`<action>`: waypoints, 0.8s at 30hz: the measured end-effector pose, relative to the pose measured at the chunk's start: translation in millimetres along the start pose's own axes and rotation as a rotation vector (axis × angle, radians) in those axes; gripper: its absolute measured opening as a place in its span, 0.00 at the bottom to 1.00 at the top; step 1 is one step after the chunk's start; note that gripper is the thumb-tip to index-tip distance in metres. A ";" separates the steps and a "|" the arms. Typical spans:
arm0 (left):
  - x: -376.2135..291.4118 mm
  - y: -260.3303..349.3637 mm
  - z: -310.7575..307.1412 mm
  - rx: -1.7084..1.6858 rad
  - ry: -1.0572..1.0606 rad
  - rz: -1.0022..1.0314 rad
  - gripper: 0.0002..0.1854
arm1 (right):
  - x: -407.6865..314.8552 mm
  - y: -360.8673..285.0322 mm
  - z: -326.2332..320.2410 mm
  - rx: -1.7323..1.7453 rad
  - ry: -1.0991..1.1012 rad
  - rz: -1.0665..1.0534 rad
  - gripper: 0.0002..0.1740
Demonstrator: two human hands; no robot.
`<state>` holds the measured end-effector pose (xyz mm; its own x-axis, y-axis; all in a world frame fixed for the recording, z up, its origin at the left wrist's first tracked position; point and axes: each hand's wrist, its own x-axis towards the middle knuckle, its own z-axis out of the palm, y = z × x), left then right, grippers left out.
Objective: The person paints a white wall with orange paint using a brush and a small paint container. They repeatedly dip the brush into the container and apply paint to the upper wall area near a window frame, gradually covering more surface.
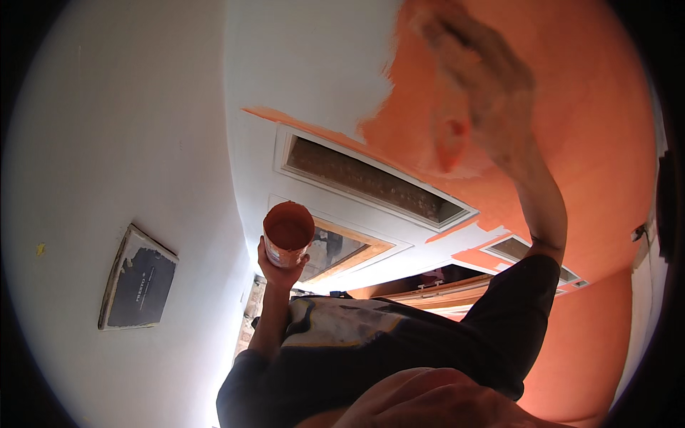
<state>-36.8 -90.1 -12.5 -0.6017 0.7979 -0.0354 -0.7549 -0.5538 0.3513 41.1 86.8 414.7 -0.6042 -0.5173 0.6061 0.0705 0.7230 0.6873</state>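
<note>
My left hand (282, 272) grips a round tub (289, 235) from below and around its side; its inside is coated orange-red and the rim is smeared. Raised at the upper right, my right hand (481, 80) is blurred by motion against the orange-painted part of the wall (583, 123). Its fingers are curled around a blurred, paint-smeared tool (450, 142), whose lower end hangs below the palm; the exact kind cannot be told. The orange paint has a ragged edge against the pale wall (316, 59).
Below the painted area lies a white-framed recessed opening (369, 182), with a wood-framed opening (374, 249) beyond it. A dark panel (147, 289) bearing writing is on the pale left wall. A small fixture (638, 232) sticks out at the right.
</note>
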 end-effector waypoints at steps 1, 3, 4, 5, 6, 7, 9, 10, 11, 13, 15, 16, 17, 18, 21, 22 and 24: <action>-0.3 1.7 -0.4 -0.151 -0.020 -0.064 0.36 | -2.4 -8.1 1.6 -0.106 -0.084 -0.152 0.15; -0.7 5.8 0.0 -0.186 0.005 -0.078 0.35 | -18.7 -48.5 11.7 -0.054 -0.352 -0.243 0.14; -0.8 7.2 1.4 -0.180 -0.003 -0.073 0.35 | -25.2 -54.5 12.5 0.104 -0.557 -0.268 0.14; -3.1 6.0 3.4 -0.067 -0.008 -0.002 0.35 | -31.2 -57.0 15.0 0.282 -0.482 -0.169 0.13; -5.8 4.2 5.3 0.221 0.031 0.132 0.35 | -33.8 -54.8 16.1 0.456 -0.495 -0.075 0.12; -9.5 1.6 7.8 0.418 0.079 0.228 0.35 | -35.2 -50.1 16.8 0.636 -0.504 0.022 0.11; -11.6 0.3 10.5 0.353 0.056 0.240 0.35 | -24.3 -26.3 18.6 0.691 -0.408 0.246 0.10; -13.0 -0.6 11.1 0.334 0.042 0.238 0.34 | -16.2 -13.4 15.5 0.686 -0.330 0.328 0.11; -14.3 -1.6 10.9 0.315 0.028 0.237 0.34 | -6.3 -2.1 12.5 0.592 -0.208 0.265 0.11; -14.9 -2.6 8.4 0.279 0.026 0.191 0.34 | 9.3 5.6 11.6 0.387 0.104 0.068 0.10; -15.4 -4.3 4.1 0.202 0.000 0.145 0.33 | 13.0 -4.2 13.1 0.258 0.232 -0.050 0.07; -16.1 -4.5 1.6 0.155 0.005 0.107 0.33 | 9.9 -11.3 12.5 0.208 0.182 -0.093 0.08; -14.4 -3.7 -0.9 0.095 0.033 0.033 0.34 | -3.5 -22.3 2.7 0.179 -0.091 -0.107 0.12; -13.7 -3.1 -2.8 -0.072 0.032 -0.065 0.34 | -14.1 -32.4 -1.5 0.134 -0.278 -0.131 0.16; -17.3 -4.0 -3.8 -0.149 0.040 -0.064 0.34 | -42.1 -56.1 2.3 0.105 -0.738 -0.397 0.17; -20.3 -5.0 -2.7 -0.037 0.057 -0.004 0.34 | -44.9 -56.2 -1.1 0.265 -0.697 -0.330 0.16; -26.7 -6.5 0.5 0.078 0.042 0.087 0.34 | -36.6 -49.4 -3.0 0.522 -0.774 -0.196 0.14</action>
<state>-15.8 -107.7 -13.3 -0.6758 0.7360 -0.0401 -0.6777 -0.5991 0.4263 62.1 68.7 359.7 -0.9385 -0.3396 -0.0630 -0.3380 0.8657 0.3693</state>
